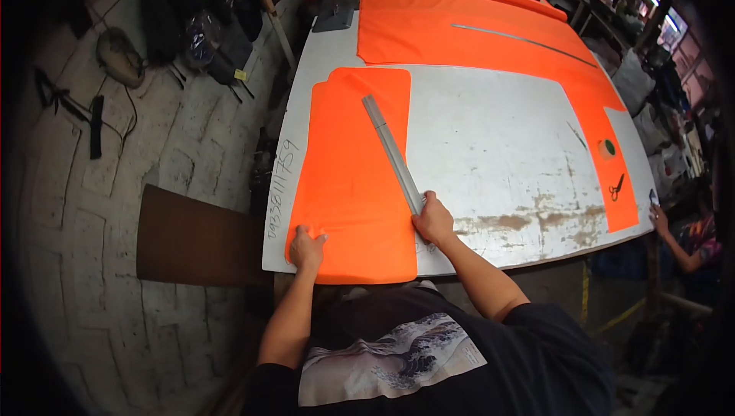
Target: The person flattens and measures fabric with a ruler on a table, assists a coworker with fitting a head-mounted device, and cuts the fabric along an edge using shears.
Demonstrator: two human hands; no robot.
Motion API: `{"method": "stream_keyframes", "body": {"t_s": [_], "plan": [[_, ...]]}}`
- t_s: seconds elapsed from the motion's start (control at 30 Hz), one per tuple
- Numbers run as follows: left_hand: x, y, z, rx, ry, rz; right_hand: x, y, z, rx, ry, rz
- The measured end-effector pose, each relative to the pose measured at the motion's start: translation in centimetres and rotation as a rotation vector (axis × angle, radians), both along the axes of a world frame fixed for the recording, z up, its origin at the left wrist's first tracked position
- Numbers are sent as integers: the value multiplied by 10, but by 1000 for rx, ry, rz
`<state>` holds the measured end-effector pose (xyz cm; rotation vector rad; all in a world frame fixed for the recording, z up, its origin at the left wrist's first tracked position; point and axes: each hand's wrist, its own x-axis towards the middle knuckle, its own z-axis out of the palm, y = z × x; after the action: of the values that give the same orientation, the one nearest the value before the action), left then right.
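Note:
A cut piece of bright orange fabric (pixel 348 179) lies flat along the left side of the white table. My left hand (pixel 306 249) is closed at its lower left edge, with small wrinkles in the cloth beside the fingers. Fingers of my right hand (pixel 435 221) are wrapped around the near end of a grey metal ruler (pixel 394 148). The ruler slants up and left across the fabric's right edge, its far end over the orange cloth. Whether it is lifted or resting there I cannot tell.
More orange fabric (pixel 429 26) covers the far end of the white table (pixel 490 133) and runs down its right side. A long thin rod (pixel 528 45), a tape roll (pixel 606 148) and black scissors (pixel 617 188) lie on it. Another person's hand (pixel 659 219) is at the right edge.

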<state>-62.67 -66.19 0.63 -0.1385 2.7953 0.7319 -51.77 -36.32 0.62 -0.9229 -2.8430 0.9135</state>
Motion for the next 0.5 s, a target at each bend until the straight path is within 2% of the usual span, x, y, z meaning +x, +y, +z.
{"method": "stream_keyframes", "body": {"t_s": [0.03, 0.13, 0.23, 0.33, 0.43, 0.5], "plan": [[-1, 3, 2, 14, -62, 6, 3, 2, 2, -7, 10, -24], [-1, 2, -20, -98, 101, -113, 15, 13, -13, 5, 68, -35], [-4, -3, -36, -100, 348, -155, 45, 26, -9, -94, 68, -125], [-15, 5, -10, -25, 231, -6, 75, 43, -17, -72, 105, -241], [-33, -3, -17, -172, 332, -153, 101, 53, -9, -50, 116, -382], [-49, -6, -21, -155, 327, -197, 116, 53, -5, -46, 109, -416]]}}
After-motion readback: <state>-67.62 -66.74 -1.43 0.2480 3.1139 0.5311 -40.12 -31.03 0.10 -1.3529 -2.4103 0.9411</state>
